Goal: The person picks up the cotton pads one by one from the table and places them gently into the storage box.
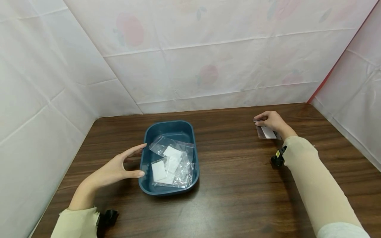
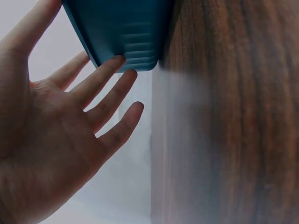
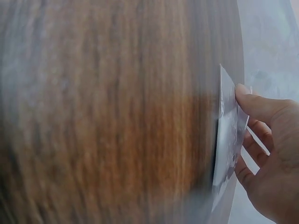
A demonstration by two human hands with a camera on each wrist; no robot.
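A dark blue plastic bin (image 1: 175,127) stands on the table left of centre. Inside it lie several clear zip bags (image 1: 172,165) with white pieces in them. My left hand (image 1: 110,172) is spread along the bin's left side, thumb and fingertips right at the rim; in the left wrist view its fingers reach across the bin's outer wall. Far to the right, my right hand (image 1: 274,122) pinches a flat clear zip bag (image 1: 269,133) holding a white piece. The right wrist view shows that bag edge-on, close over the table, between thumb and fingers.
The brown wood-grain table (image 1: 232,185) runs back to a pale fruit-print cloth (image 1: 208,72). More white cloth (image 1: 357,115) hangs along the left and right sides. Both wrists wear a black camera mount (image 1: 278,158).
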